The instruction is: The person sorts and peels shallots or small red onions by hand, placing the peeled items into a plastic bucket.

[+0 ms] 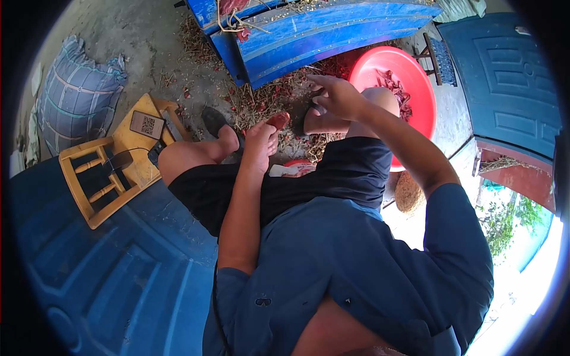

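Observation:
My left hand (259,144) is closed around a dried red chili pepper (278,120), whose red body sticks out past the thumb. In front of my right knee is my right hand (339,99), its fingers apart and pointing left, with nothing visible in them. Beside that hand stands a round red basin (428,102) holding a heap of dried red chilies (396,89). Below the hands, dry stalks and chili scraps (261,101) litter the floor. Between my legs is a small red and white item (295,168), mostly hidden by my shorts.
Ahead is a blue slatted structure (320,44) with seeds and stalks on it. At left stand a wooden chair (113,172) bearing a QR-code card (146,124) and a stuffed checked sack (83,98). A low stool (440,61) and a blue door (504,77) are at right.

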Demonstrator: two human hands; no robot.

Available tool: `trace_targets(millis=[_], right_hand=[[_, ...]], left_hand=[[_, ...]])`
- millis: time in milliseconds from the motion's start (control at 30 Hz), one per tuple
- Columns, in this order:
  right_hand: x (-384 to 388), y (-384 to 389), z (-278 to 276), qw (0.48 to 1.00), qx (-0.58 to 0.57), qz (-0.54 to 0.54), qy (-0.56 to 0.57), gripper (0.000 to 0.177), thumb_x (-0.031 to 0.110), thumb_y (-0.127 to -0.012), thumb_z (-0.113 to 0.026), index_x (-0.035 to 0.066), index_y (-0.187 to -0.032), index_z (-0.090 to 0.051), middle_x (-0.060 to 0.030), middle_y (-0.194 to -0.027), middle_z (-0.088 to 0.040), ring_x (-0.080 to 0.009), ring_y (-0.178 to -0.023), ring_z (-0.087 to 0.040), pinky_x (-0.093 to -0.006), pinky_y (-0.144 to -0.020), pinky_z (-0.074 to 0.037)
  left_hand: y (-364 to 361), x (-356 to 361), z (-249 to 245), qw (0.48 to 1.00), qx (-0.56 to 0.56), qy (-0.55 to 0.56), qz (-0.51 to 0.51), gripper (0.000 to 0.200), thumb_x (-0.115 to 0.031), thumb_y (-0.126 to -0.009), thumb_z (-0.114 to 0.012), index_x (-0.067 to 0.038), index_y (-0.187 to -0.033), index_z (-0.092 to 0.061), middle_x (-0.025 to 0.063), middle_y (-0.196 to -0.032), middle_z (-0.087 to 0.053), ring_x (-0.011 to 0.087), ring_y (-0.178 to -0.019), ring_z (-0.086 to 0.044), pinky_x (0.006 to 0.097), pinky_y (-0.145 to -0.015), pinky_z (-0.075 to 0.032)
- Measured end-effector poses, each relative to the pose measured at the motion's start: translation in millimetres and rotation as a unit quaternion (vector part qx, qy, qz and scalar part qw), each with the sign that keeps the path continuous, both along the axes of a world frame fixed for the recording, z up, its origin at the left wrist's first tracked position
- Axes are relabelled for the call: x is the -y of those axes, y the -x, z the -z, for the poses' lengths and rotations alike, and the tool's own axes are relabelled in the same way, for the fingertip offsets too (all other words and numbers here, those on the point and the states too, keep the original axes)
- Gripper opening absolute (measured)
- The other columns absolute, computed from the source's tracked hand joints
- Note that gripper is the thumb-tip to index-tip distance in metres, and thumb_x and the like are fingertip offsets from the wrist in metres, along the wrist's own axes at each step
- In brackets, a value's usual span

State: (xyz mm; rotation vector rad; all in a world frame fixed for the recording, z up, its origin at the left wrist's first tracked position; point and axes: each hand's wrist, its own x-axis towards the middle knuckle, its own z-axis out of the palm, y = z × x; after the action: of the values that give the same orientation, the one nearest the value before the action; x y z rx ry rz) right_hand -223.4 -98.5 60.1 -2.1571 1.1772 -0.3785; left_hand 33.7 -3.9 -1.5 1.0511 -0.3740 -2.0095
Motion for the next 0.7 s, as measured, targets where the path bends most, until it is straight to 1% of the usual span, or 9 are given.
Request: trace_targets(millis=[67, 100, 167, 267, 367, 467, 600, 667, 700], right_hand=[[-24.0, -24.5, -10.8, 0.897, 0.143, 0.15, -0.39, 0.048, 0.015, -0.089, -0.069, 0.005, -0.134, -0.055, -0.0118, -0.102, -0.069, -0.0201, -0.088, -0.068, -0.0346, -0.079, -0.054], [-32.5, -34.7, -2.7, 0.898, 0.148, 0.15, -0.387, 0.048, 0.015, -0.089, -0.069, 0.005, -0.134, -0.055, -0.0118, -0.102, -0.069, -0.0201, -0.088, -0.068, -0.0346, -0.079, -0.054], [-57.3, -51.5, 26.4, 0.919, 0.22, 0.106, -0.308, 0.043, 0.011, -0.09, -0.071, 0.007, -0.132, -0.059, -0.0067, -0.103, -0.067, -0.0084, -0.092, -0.062, -0.0261, -0.08, -0.054], [-67.6, -70.7, 29.1, 0.906, 0.297, 0.178, -0.242, 0.03, 0.012, -0.09, -0.071, 0.004, -0.119, -0.067, -0.0063, -0.102, -0.069, -0.0096, -0.094, -0.063, -0.0262, -0.08, -0.053], [-62.8, -58.1, 11.6, 0.938, 0.245, 0.22, -0.112, 0.018, 0.013, -0.092, -0.07, 0.0, -0.104, -0.072, -0.0033, -0.098, -0.07, -0.009, -0.083, -0.064, -0.0241, -0.072, -0.052], [-41.2, -4.1, -23.2, 0.815, 0.374, 0.395, -0.199, 0.016, 0.014, -0.092, -0.069, 0.005, -0.106, -0.072, 0.0, -0.086, -0.07, -0.005, -0.072, -0.062, -0.0219, -0.062, -0.05], [-31.2, 122.8, -59.3, 0.822, 0.243, 0.508, 0.09, 0.022, 0.018, -0.093, -0.067, 0.003, -0.109, -0.071, -0.0032, -0.089, -0.071, -0.0114, -0.072, -0.065, -0.0254, -0.065, -0.052], [-45.2, 201.6, -46.6, 0.831, -0.06, 0.51, 0.213, 0.027, 0.022, -0.09, -0.069, 0.004, -0.11, -0.071, -0.0093, -0.095, -0.072, -0.0189, -0.079, -0.069, -0.0299, -0.072, -0.054], [-49.1, 210.8, -45.2, 0.833, -0.061, 0.503, 0.22, 0.027, 0.022, -0.09, -0.069, 0.004, -0.11, -0.071, -0.0093, -0.095, -0.072, -0.0189, -0.079, -0.069, -0.0299, -0.072, -0.054]], left_hand=[[-0.2, 2.7, -3.3, 1.0, 0.0, 0.013, -0.001, 0.007, -0.011, -0.09, -0.051, -0.006, -0.094, -0.054, -0.0065, -0.056, -0.039, 0.0038, -0.042, -0.034, 0.0208, -0.039, -0.027], [-0.1, 3.4, -6.3, 1.0, -0.001, 0.007, -0.005, 0.006, -0.011, -0.091, -0.051, -0.007, -0.094, -0.053, -0.0066, -0.056, -0.039, 0.0038, -0.042, -0.034, 0.021, -0.039, -0.027], [4.1, 0.5, -10.7, 1.0, -0.004, -0.008, -0.006, 0.007, -0.011, -0.092, -0.051, -0.007, -0.097, -0.054, -0.0068, -0.058, -0.039, 0.0033, -0.043, -0.034, 0.0213, -0.04, -0.027], [16.1, -3.1, -8.7, 0.999, 0.035, -0.03, 0.024, 0.008, -0.012, -0.092, -0.052, -0.008, -0.098, -0.054, -0.0068, -0.058, -0.039, 0.0037, -0.044, -0.035, 0.0211, -0.04, -0.026], [21.6, -6.2, -11.5, 0.998, 0.046, -0.025, 0.029, 0.007, -0.011, -0.09, -0.055, -0.007, -0.096, -0.056, -0.0069, -0.059, -0.039, 0.0038, -0.046, -0.036, 0.0209, -0.041, -0.026], [18.9, -12.9, -5.7, 0.996, 0.069, 0.004, 0.058, 0.008, -0.009, -0.088, -0.056, -0.006, -0.095, -0.059, -0.0068, -0.06, -0.041, 0.0037, -0.048, -0.037, 0.0208, -0.042, -0.026], [19.0, -17.6, 0.2, 0.991, 0.117, -0.02, 0.058, 0.008, -0.007, -0.088, -0.056, -0.004, -0.094, -0.062, -0.0068, -0.06, -0.042, 0.0029, -0.047, -0.036, 0.0206, -0.041, -0.026], [22.6, -16.1, -0.3, 0.991, 0.115, -0.008, 0.064, 0.008, -0.007, -0.088, -0.056, -0.004, -0.093, -0.062, -0.0067, -0.06, -0.042, 0.0026, -0.046, -0.036, 0.0206, -0.041, -0.026], [24.6, -14.5, 0.1, 0.991, 0.111, -0.005, 0.07, 0.008, -0.007, -0.088, -0.056, -0.004, -0.093, -0.062, -0.0069, -0.06, -0.042, 0.0024, -0.046, -0.035, 0.0205, -0.041, -0.026]])
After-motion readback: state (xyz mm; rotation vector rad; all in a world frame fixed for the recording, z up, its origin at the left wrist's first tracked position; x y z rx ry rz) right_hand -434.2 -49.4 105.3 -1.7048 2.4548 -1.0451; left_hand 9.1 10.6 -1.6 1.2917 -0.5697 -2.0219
